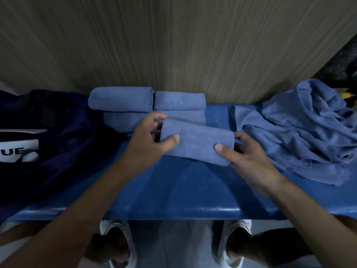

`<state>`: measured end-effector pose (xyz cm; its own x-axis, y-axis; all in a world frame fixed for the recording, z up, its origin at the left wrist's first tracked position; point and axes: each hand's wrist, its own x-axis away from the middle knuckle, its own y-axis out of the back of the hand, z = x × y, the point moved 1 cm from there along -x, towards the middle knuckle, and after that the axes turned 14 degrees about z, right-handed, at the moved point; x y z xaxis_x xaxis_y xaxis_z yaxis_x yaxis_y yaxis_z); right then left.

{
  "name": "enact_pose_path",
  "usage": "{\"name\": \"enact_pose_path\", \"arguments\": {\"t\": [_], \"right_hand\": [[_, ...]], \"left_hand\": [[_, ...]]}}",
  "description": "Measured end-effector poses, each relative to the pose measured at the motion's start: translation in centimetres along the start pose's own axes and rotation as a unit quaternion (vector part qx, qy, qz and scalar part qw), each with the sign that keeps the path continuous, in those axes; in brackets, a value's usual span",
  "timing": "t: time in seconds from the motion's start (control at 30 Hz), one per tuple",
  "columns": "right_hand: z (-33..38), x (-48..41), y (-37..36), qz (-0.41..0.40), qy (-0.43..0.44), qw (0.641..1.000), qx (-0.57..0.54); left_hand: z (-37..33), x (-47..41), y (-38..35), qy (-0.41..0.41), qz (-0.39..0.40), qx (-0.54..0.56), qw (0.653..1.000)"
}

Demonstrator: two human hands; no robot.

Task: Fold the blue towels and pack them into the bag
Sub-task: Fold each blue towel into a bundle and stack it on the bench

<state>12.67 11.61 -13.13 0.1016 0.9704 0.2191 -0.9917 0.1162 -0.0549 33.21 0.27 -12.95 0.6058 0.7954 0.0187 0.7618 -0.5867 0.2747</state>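
A folded blue towel lies slightly tilted on the blue bench. My left hand grips its left end, thumb on top. My right hand grips its right end. Behind it, against the wall, sit folded blue towels: one at back left, one at back right, and a lower one partly hidden by my left hand. A heap of unfolded blue towels lies at the right. The dark navy bag with a white label rests at the left.
A wood-grain wall stands right behind the bench. The bench's front edge runs across the lower frame, with my white shoes on the floor below. Dark clutter with something yellow sits at the far right.
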Motion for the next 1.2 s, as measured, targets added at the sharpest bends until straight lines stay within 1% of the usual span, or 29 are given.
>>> {"name": "enact_pose_path", "arguments": {"t": [0.1,0.17,0.23,0.27,0.3,0.33,0.4,0.43,0.5,0.57,0.67,0.77,0.8,0.9,1.2], "right_hand": [[2.1,-1.5,-1.0,-0.004,0.020,0.994,-0.107],[3.4,-2.9,-1.5,-0.012,0.022,0.989,-0.143],[4.6,-4.7,-1.6,-0.009,0.017,0.987,-0.158],[5.0,-5.7,-1.5,-0.010,0.012,0.987,-0.160],[5.4,-6.7,-1.4,-0.016,0.008,0.986,-0.163],[5.7,-7.7,-1.1,-0.024,0.005,0.986,-0.167],[6.0,-9.4,-0.5,-0.040,-0.006,0.986,-0.163],[6.0,-10.1,-0.3,-0.045,-0.015,0.986,-0.158],[5.8,-11.0,-0.2,-0.042,-0.037,0.988,-0.143],[5.6,-11.6,-0.3,-0.031,-0.047,0.990,-0.128],[5.0,-12.3,-0.4,-0.036,-0.057,0.995,-0.079],[4.1,-12.6,-0.4,-0.079,-0.078,0.992,0.066],[3.9,-12.7,-0.3,-0.092,-0.078,0.988,0.096],[3.3,-12.9,-0.1,-0.103,-0.075,0.986,0.107],[3.5,-12.6,-0.2,-0.101,-0.069,0.987,0.104]], "left_hand": [[-0.5,-1.5,1.1,0.001,-0.087,0.022,0.996],[-0.8,-2.4,1.7,-0.008,-0.134,0.027,0.991],[-1.5,-2.9,2.4,-0.035,-0.169,0.000,0.985],[-1.7,-3.0,2.9,-0.048,-0.180,-0.038,0.982],[-1.7,-3.1,3.5,-0.059,-0.190,-0.100,0.975],[-1.5,-3.2,4.1,-0.071,-0.194,-0.185,0.961],[-0.5,-3.6,5.2,-0.074,-0.172,-0.344,0.920],[0.1,-3.8,5.6,-0.062,-0.153,-0.387,0.907],[1.1,-3.8,5.5,-0.038,-0.117,-0.434,0.893],[1.8,-3.8,5.2,-0.030,-0.099,-0.474,0.874],[2.0,-3.9,5.3,-0.019,-0.097,-0.494,0.864],[2.5,-3.7,5.0,-0.011,-0.097,-0.513,0.853],[2.7,-3.6,4.8,-0.007,-0.094,-0.521,0.848],[3.1,-3.7,4.6,0.001,-0.084,-0.526,0.847],[3.1,-3.8,4.4,-0.008,-0.094,-0.519,0.850]]}}
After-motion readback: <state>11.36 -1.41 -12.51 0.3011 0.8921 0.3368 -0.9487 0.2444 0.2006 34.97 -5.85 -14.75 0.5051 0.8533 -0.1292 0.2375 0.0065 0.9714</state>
